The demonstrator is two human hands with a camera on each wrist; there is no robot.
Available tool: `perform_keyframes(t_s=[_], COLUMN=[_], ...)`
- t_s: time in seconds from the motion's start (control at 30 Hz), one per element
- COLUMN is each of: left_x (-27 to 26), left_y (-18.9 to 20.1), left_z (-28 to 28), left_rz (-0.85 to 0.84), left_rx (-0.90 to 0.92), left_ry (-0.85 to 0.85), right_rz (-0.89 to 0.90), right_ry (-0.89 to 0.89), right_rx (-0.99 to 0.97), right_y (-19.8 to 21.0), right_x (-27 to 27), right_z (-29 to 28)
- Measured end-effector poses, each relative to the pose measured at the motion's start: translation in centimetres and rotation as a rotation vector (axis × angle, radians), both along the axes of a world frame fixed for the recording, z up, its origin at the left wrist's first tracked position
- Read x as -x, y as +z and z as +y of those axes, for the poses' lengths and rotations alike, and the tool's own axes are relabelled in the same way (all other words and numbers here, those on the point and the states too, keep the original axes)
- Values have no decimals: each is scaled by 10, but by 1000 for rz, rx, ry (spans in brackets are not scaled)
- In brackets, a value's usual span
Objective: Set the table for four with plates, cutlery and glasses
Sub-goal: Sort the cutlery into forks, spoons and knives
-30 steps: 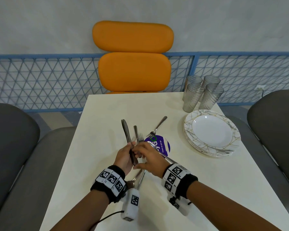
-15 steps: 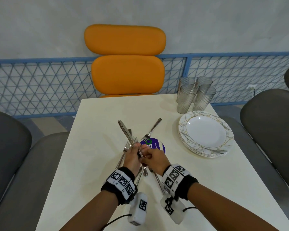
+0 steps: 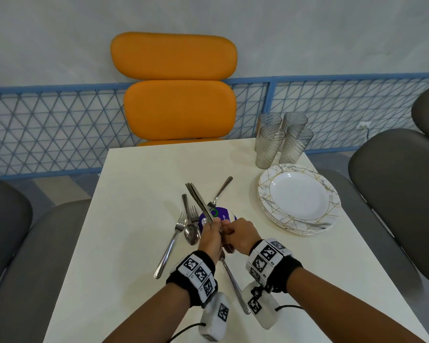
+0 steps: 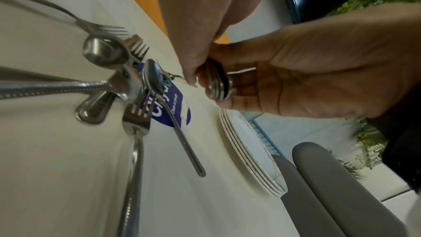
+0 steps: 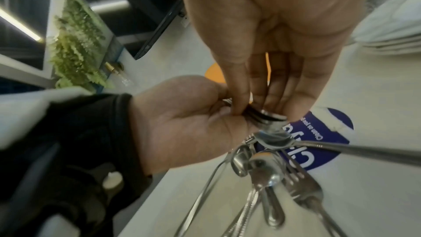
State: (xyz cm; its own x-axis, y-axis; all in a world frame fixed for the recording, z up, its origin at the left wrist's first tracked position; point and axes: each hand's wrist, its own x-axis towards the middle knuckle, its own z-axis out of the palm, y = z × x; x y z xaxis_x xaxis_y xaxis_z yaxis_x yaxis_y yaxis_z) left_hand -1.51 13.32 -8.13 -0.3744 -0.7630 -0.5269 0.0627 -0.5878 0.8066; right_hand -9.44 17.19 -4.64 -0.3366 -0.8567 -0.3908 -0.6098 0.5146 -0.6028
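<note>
A bundle of table knives (image 3: pixel 198 200) sticks up and away to the left from between my hands, above the middle of the white table (image 3: pixel 134 184). My left hand (image 3: pixel 211 237) and right hand (image 3: pixel 242 235) both grip the handles; the handle ends (image 4: pixel 219 86) (image 5: pixel 265 115) show in the wrist views. Loose forks (image 3: pixel 170 246) and spoons (image 3: pixel 191 233) lie crossed on the table under and left of the hands. A stack of marbled plates (image 3: pixel 299 199) sits at the right. Several ribbed glasses (image 3: pixel 280 142) stand behind it.
A round purple sticker (image 3: pixel 224 215) lies under the cutlery. An orange chair (image 3: pixel 178 100) faces me across the table. Grey chairs stand at the left (image 3: pixel 5 219) and right (image 3: pixel 396 194). A blue mesh railing (image 3: pixel 47 125) runs behind.
The knife bundle has tilted further to the left and the two hands have drawn together on its handles. A long-handled piece near the right hand now lies on the table between my wrists.
</note>
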Motion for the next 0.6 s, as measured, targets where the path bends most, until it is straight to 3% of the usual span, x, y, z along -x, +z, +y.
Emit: perform_keyframes(t_s=[0.3,0.6], left_x=[27,35], left_y=[-2,12], left_z=[-3,-6], left_rz=[-155,-395], left_rx=[31,236], left_ry=[-86,-505], right_rz=[65,133], right_ry=[-28,-179], right_rx=[-52,-177], right_y=[-3,-33], right_x=[14,49], right_z=[2,-1])
